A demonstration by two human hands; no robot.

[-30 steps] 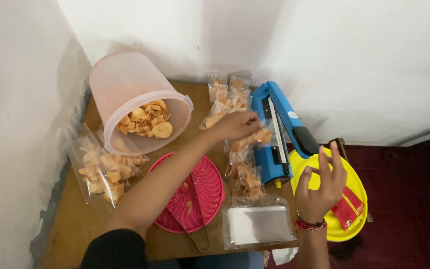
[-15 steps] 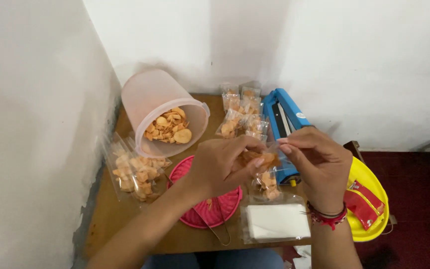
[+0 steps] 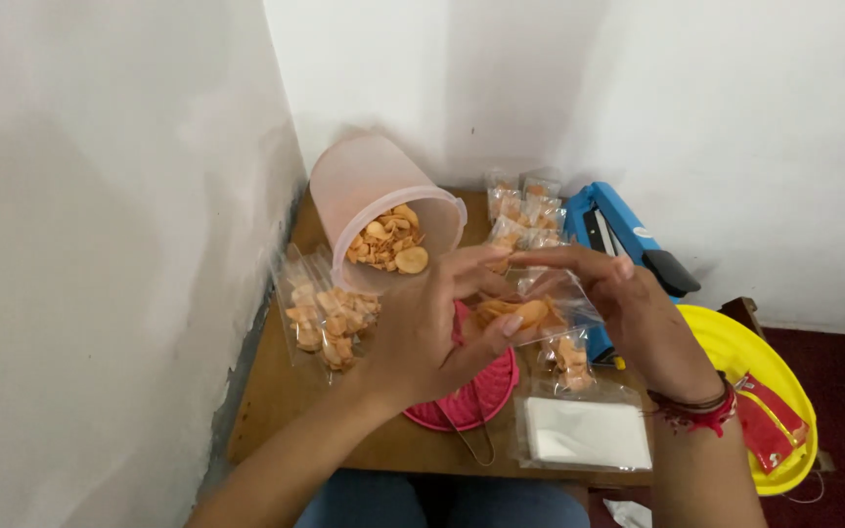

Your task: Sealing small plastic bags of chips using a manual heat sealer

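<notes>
A small wooden table (image 3: pixel 276 391) fills the corner between two white walls, and everything else sits on or beside it. At its back left a translucent pink bucket (image 3: pixel 364 191) lies tipped on its side, mouth toward the person, with orange chips (image 3: pixel 388 242) inside. At the table's right rear stands a blue heat sealer (image 3: pixel 618 235); off its right edge lies a yellow round lid (image 3: pixel 745 352) carrying red sachets (image 3: pixel 770 420). A pink round lid (image 3: pixel 471 396) rests at the table's front centre with metal tongs (image 3: pixel 471 440) across it. At the front right lies a stack of empty clear bags (image 3: pixel 587 432). Two larger filled bags (image 3: pixel 325 313) lie on the left side, and small sealed packets (image 3: pixel 525 200) cluster at the back. Above the table's centre, the left hand (image 3: pixel 427 332) and right hand (image 3: pixel 638 313) together pinch a small clear chip packet (image 3: pixel 525 311), fingers curled closed on its edges
</notes>
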